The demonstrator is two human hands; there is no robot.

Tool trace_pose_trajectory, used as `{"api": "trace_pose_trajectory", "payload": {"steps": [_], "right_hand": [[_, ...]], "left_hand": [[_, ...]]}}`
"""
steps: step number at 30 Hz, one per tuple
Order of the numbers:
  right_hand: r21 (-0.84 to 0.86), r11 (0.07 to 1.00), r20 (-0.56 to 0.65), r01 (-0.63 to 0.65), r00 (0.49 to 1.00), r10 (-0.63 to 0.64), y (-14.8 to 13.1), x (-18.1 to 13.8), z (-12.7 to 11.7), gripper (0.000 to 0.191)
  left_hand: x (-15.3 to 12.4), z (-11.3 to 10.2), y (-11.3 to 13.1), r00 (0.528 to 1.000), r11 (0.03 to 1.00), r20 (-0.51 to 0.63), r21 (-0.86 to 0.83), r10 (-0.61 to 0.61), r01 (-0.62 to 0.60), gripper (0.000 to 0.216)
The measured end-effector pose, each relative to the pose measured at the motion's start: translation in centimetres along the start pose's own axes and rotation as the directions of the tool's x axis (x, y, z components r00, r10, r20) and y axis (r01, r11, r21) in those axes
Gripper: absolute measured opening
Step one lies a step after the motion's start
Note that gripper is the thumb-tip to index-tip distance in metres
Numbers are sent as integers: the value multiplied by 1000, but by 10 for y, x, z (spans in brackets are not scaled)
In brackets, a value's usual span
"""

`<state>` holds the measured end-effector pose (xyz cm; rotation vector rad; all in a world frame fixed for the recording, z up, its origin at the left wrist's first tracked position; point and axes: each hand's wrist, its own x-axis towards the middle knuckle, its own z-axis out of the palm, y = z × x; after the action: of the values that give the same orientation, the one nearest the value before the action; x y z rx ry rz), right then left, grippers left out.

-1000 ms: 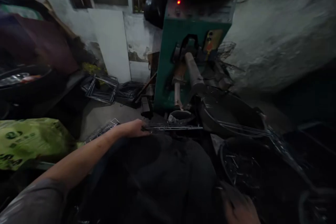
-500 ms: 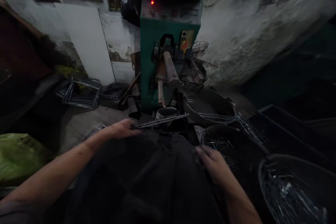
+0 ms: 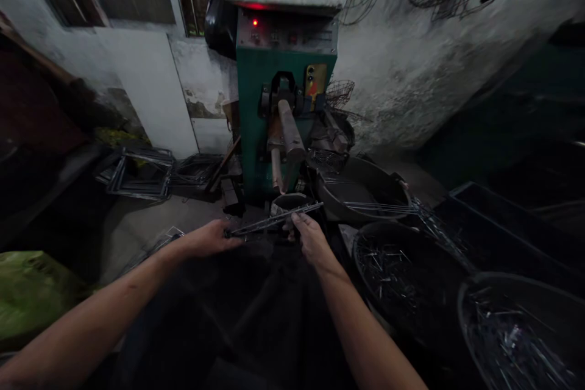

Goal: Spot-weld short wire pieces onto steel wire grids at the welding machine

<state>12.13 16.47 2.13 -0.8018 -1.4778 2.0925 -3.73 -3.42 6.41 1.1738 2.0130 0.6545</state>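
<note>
Wire frame [image 3: 265, 223] is gripped by closed left hand [image 3: 214, 239]; right hand [image 3: 311, 240] is curled against it, hold cannot be told. Metal pieces [image 3: 518, 341] are contained in near-right basin [image 3: 548, 309] and dark basin [image 3: 436, 256] beyond.

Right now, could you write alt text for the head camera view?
A person's bare left hand grips thin grey metal wirework; the bare right hand touches it near its other end. Beyond stands a green boxy machine with a lit red lamp; at right, dark round basins hold loose metal pieces.
</note>
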Motion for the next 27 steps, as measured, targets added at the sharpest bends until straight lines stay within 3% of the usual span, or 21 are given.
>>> {"api": "trace_pose_trajectory", "payload": {"steps": [10, 18, 27], "right_hand": [[18, 999, 14, 30, 999, -30, 13, 21, 11, 40], [-14, 999, 31, 32, 999, -31, 19, 38, 14, 38], [31, 997, 83, 70, 994, -73, 16, 51, 20, 36]], "left_hand": [[11, -5, -15, 994, 994, 14, 22, -105, 105, 52], [13, -12, -8, 986, 982, 48, -101, -159, 163, 54], [17, -14, -9, 981, 969, -3, -153, -196, 193, 46]]}}
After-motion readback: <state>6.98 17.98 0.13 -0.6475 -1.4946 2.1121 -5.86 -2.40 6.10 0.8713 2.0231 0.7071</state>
